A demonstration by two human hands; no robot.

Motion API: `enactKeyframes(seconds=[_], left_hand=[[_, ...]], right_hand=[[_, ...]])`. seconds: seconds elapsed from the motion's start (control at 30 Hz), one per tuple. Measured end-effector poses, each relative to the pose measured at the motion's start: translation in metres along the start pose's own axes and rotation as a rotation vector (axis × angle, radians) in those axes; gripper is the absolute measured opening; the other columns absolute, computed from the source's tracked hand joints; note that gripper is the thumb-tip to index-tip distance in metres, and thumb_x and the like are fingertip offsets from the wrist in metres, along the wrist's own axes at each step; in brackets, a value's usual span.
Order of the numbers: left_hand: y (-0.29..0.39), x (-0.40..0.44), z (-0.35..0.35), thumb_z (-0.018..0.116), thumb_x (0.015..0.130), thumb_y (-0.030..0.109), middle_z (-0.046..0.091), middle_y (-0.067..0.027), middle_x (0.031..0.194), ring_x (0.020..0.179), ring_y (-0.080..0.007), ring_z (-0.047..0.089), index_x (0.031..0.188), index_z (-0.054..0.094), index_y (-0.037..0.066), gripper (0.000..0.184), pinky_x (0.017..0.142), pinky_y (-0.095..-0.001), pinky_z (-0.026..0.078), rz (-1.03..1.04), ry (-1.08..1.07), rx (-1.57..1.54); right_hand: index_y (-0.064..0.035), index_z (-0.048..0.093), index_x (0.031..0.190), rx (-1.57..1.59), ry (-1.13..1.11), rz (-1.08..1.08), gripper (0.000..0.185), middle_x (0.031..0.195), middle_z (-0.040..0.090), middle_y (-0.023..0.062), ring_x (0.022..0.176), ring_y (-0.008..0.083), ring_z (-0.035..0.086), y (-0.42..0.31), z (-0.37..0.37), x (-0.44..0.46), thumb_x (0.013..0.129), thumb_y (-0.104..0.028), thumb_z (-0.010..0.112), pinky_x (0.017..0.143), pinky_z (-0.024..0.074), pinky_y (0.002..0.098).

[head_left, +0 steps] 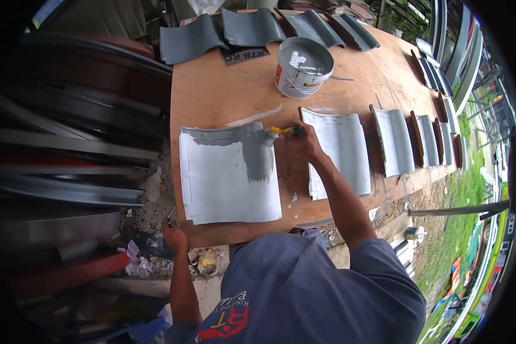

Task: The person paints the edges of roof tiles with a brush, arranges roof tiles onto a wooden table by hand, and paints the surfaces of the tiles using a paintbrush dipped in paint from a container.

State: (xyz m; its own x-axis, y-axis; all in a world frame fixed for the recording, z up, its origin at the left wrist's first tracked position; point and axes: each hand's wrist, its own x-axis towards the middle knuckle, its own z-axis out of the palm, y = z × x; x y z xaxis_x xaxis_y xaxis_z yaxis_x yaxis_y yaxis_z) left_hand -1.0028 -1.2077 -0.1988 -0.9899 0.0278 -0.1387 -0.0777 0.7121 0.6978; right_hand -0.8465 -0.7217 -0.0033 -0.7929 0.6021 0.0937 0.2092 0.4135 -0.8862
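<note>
My right hand (308,142) is closed around the dark handle of a paintbrush (283,132) with a yellow ferrule. Its bristles rest on the upper right edge of a white roof tile (226,183). Grey paint (258,160) covers the tile's top edge and a strip down its upper right part. A paint bucket (295,86) holding grey paint stands behind the tile. My left hand (175,234) is low at the table's left corner, fingers curled by a thin stick-like thing too small to make out.
Several light grey tiles (341,152) lie in a row to the right on the wooden table (212,92). Darker grey tiles (249,27) line the back edge. Long metal profiles (69,143) are stacked at the left. Grass (464,200) and a pole (458,211) are at the right.
</note>
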Motion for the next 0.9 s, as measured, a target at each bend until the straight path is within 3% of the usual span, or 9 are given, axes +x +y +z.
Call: enactKeyframes(seconds=[0.07,0.17,0.3,0.37,0.47,0.63,0.67,0.73,0.9], left_hand=[[0.001,-0.002,-0.003,0.051,0.102,0.025,0.064,-0.0300,0.123,0.113,-0.0448,0.063,0.128,0.061,-0.006,0.042,0.096,-0.0488,0.047,-0.002,-0.001,0.024],[0.009,-0.008,-0.006,0.051,0.101,0.026,0.065,-0.0307,0.120,0.111,-0.0451,0.063,0.127,0.061,-0.006,0.041,0.094,-0.0490,0.048,-0.052,0.024,-0.006],[0.020,-0.013,-0.004,0.048,0.101,0.026,0.065,-0.0299,0.121,0.111,-0.0469,0.062,0.126,0.061,-0.005,0.042,0.094,-0.0502,0.048,0.007,0.073,0.109],[0.031,-0.020,-0.009,0.047,0.101,0.027,0.065,-0.0295,0.121,0.111,-0.0474,0.061,0.126,0.061,-0.005,0.043,0.094,-0.0506,0.048,0.024,0.099,0.185],[0.039,-0.023,-0.009,0.044,0.102,0.027,0.065,-0.0290,0.122,0.113,-0.0478,0.061,0.124,0.062,-0.005,0.043,0.095,-0.0517,0.047,0.024,0.022,0.278],[0.036,-0.036,-0.001,0.038,0.105,0.031,0.066,-0.0291,0.118,0.111,-0.0493,0.061,0.120,0.063,-0.002,0.044,0.094,-0.0552,0.047,0.070,0.187,0.281],[0.041,-0.044,0.003,0.038,0.105,0.031,0.066,-0.0291,0.118,0.111,-0.0493,0.061,0.120,0.063,-0.002,0.044,0.094,-0.0552,0.047,0.077,0.187,0.291],[0.044,-0.050,0.011,0.036,0.106,0.036,0.067,-0.0280,0.120,0.110,-0.0495,0.062,0.121,0.064,-0.001,0.049,0.093,-0.0566,0.048,-0.124,0.175,0.297],[0.050,-0.055,0.012,0.034,0.107,0.041,0.067,-0.0272,0.120,0.110,-0.0490,0.062,0.119,0.066,0.000,0.053,0.092,-0.0573,0.048,-0.149,0.195,0.310]], right_hand=[[-0.0002,0.071,0.103,0.011,0.111,-0.074,0.022,0.090,0.070,0.0105,0.079,0.0162,0.064,0.005,0.000,-0.009,0.083,-0.004,0.079,0.072,0.0505,0.0307],[-0.0016,0.071,0.104,0.070,0.176,-0.065,0.020,0.093,0.071,0.0062,0.084,0.0109,0.062,0.012,0.004,-0.032,0.085,-0.002,0.076,0.077,0.0501,0.0279],[-0.0001,0.071,0.105,0.028,0.162,-0.146,0.016,0.090,0.072,0.0087,0.084,0.0155,0.067,0.023,0.008,-0.060,0.089,0.000,0.072,0.079,0.0527,0.0303],[0.0007,0.072,0.105,0.299,0.317,0.028,0.016,0.090,0.073,0.0094,0.082,0.0160,0.068,0.028,0.007,-0.064,0.090,-0.003,0.072,0.078,0.0537,0.0298],[0.0017,0.072,0.104,0.121,0.225,0.130,0.015,0.092,0.074,0.0084,0.083,0.0135,0.069,0.026,0.007,-0.060,0.091,-0.004,0.072,0.076,0.0540,0.0283],[0.0017,0.071,0.104,0.373,0.402,0.145,0.018,0.085,0.073,0.0103,0.076,0.0140,0.066,0.034,0.007,-0.048,0.089,-0.007,0.075,0.070,0.0532,0.0309],[0.0003,0.071,0.102,0.297,0.359,0.161,0.018,0.085,0.073,0.0146,0.076,0.0216,0.067,0.035,0.010,-0.049,0.087,-0.008,0.076,0.071,0.0534,0.0340],[-0.0021,0.072,0.100,0.183,0.334,0.154,0.017,0.086,0.071,0.0210,0.074,0.0345,0.067,0.033,0.011,-0.055,0.085,-0.010,0.076,0.070,0.0529,0.0381],[-0.0017,0.072,0.099,0.194,0.188,0.273,0.017,0.084,0.071,0.0205,0.070,0.0330,0.066,0.039,-0.001,-0.093,0.085,-0.010,0.077,0.068,0.0525,0.0391]])
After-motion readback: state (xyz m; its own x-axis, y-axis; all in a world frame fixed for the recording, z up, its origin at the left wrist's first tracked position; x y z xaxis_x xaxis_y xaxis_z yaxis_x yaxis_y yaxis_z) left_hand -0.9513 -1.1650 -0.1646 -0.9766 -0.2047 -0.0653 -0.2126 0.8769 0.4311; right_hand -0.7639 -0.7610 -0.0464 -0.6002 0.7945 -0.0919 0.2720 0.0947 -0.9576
